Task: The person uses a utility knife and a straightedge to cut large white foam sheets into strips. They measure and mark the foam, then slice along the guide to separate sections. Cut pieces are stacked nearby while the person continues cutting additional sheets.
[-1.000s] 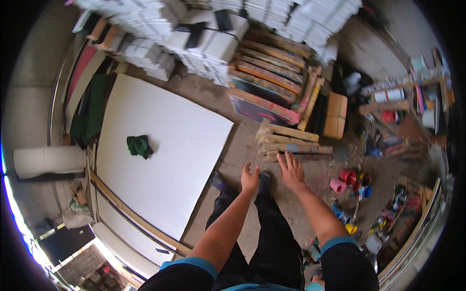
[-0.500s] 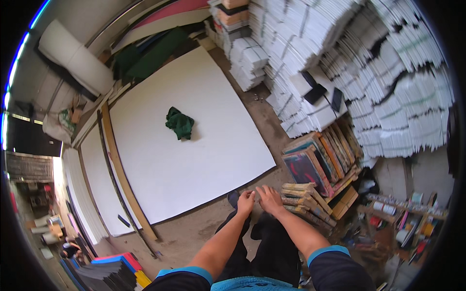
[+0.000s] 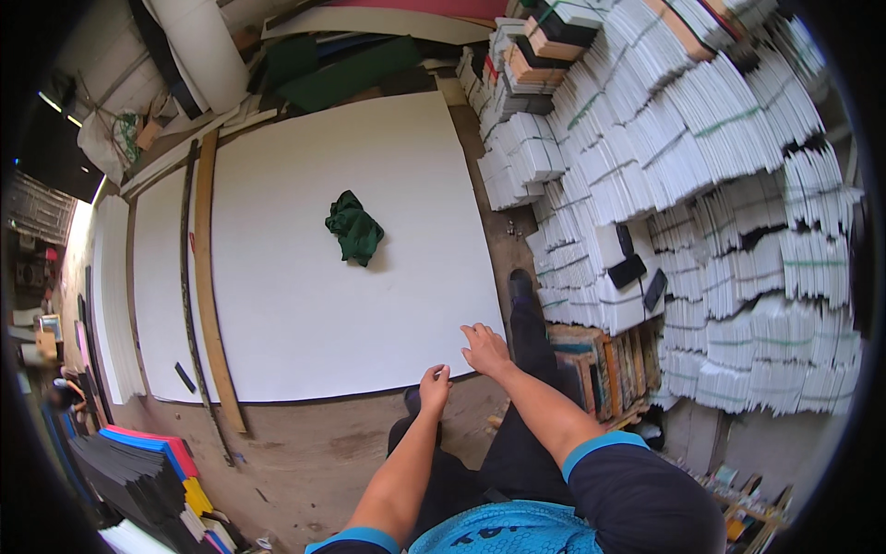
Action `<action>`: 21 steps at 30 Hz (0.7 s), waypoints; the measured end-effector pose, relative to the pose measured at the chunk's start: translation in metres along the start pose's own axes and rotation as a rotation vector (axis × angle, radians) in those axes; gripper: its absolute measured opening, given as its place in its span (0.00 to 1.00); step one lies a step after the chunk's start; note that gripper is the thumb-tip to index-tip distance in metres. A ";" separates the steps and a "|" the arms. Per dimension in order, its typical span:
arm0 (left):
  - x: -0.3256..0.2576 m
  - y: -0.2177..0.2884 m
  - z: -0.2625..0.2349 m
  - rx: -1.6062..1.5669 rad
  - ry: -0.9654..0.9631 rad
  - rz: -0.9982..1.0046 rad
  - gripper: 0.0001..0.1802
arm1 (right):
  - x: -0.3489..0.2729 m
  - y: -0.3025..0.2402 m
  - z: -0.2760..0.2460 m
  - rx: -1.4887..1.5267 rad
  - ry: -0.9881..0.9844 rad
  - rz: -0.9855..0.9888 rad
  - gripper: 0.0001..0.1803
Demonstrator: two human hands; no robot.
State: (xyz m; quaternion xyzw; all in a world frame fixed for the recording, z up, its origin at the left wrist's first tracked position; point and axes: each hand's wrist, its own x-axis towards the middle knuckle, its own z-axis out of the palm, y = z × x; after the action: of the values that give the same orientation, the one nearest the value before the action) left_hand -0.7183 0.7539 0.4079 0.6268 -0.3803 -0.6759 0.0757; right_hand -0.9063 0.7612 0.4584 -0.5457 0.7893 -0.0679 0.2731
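My right hand [image 3: 485, 349] is open above the near right edge of a large white sheet [image 3: 305, 323], its fingers apart and holding nothing. Lower and to its left, my left hand [image 3: 435, 384] hangs near the sheet's front edge. Its fingers are loosely curled, and nothing shows in them. A crumpled dark green cloth [image 3: 358, 231] lies on the upper middle of the sheet, apart from both hands. Along the sheet's left side rest a wooden slat [image 3: 210, 286] and a thin dark strip [image 3: 187, 268].
Tall stacks of tied white sheets [image 3: 646, 138] rise on the right, with dark phone-like objects [image 3: 628, 270] on one. Framed panels [image 3: 614, 369] lean below them. Coloured foam sheets [image 3: 138, 471] stand at lower left. A large white roll [image 3: 203, 55] leans at the back left.
My view has turned, and I have stepped along the sheet's right side with one foot forward. My hands have come apart, the right one reaching out over the sheet. The cloth stays put.
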 end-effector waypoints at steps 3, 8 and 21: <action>0.033 0.009 0.021 -0.091 0.032 -0.107 0.32 | 0.055 0.041 0.009 0.048 -0.037 0.123 0.33; 0.133 0.014 0.098 -0.076 0.107 -0.147 0.38 | 0.176 0.153 0.045 0.096 -0.199 0.273 0.38; 0.334 -0.008 0.238 -0.123 0.136 -0.246 0.38 | 0.436 0.366 0.191 0.289 -0.181 0.456 0.55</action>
State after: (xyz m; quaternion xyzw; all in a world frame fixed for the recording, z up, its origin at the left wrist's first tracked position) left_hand -0.9979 0.6657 0.1213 0.7072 -0.2526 -0.6580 0.0562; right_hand -1.2232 0.5504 -0.0070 -0.3134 0.8462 -0.0674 0.4256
